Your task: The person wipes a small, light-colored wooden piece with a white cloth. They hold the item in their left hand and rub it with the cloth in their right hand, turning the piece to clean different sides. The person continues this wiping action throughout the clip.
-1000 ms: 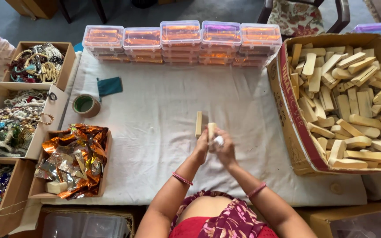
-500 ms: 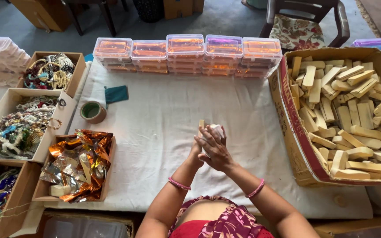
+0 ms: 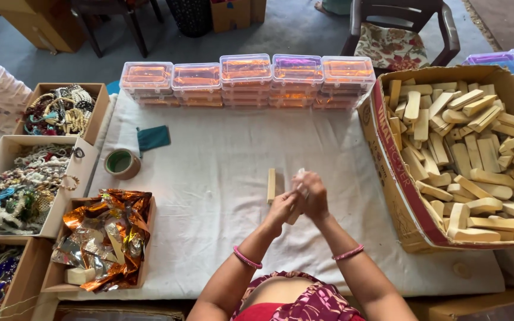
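Left hand (image 3: 282,208): raised over the middle of the worktop (image 3: 209,178), fingers curled around a pale stick (image 3: 294,214).
Right hand (image 3: 312,195): pressed against the left, fingers closed on a bit of clear wrapper (image 3: 298,176).
Hidden: most of the held stick is covered by both hands; its long axis appears to run away from the person.
Loose stick (image 3: 271,185): lies on the cloth just left of the hands, long axis pointing away from the person.
Box of sticks (image 3: 388,142): at the right, partly cut off.

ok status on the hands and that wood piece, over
Left hand and right hand together, gripping a pale wooden stick with white wrap. Second stick lies just left. Cloth around unobstructed.
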